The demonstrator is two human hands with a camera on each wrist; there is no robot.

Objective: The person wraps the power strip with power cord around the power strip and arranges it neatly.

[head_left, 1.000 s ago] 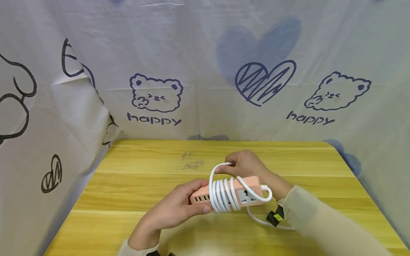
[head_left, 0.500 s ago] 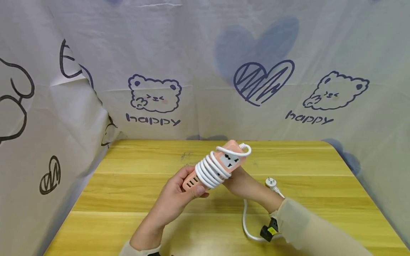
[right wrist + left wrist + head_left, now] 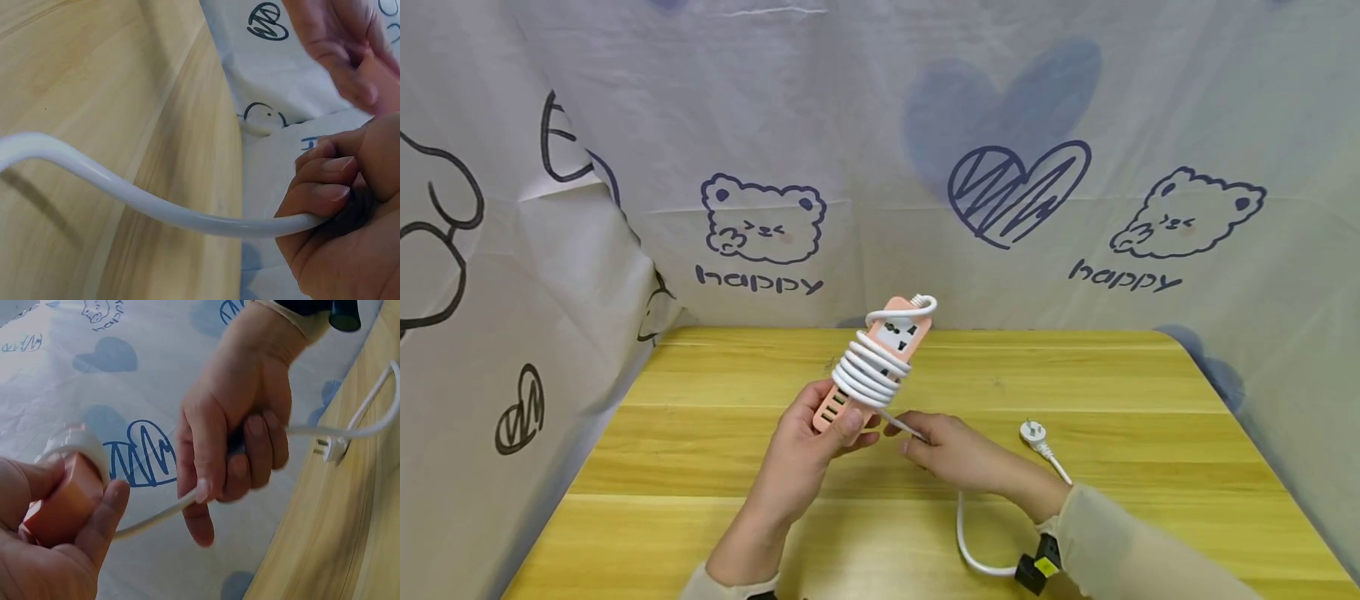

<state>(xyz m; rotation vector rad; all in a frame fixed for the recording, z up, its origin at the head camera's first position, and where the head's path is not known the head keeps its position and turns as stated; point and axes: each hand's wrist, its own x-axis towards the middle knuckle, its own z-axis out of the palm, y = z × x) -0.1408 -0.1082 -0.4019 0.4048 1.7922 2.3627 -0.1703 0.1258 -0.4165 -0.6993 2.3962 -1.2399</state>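
Observation:
My left hand [image 3: 801,454] grips the lower end of a pink power strip [image 3: 919,327], beside its USB slots, and holds it tilted above the table. Several turns of white cord [image 3: 868,371] are wound round the strip's middle, and one loop lies over its top end. Just right of the strip, my right hand [image 3: 962,454] holds the cord's free length; in the left wrist view the fingers of that right hand [image 3: 237,425] are curled round it. From there the cord [image 3: 156,209] runs down to the table in the right wrist view. Its white plug [image 3: 1033,432] lies beyond my right forearm.
A wooden table [image 3: 647,467] lies below both hands. White cloth [image 3: 880,100] with bear and heart drawings hangs behind it and along the sides. A black wrist device [image 3: 1037,567] sits at my right cuff, close to the slack cord.
The strip has swung from nearly level to steeply tilted and shifted left. My right hand has passed from behind it round to its lower right, drawing the cord under. The plug has come into view.

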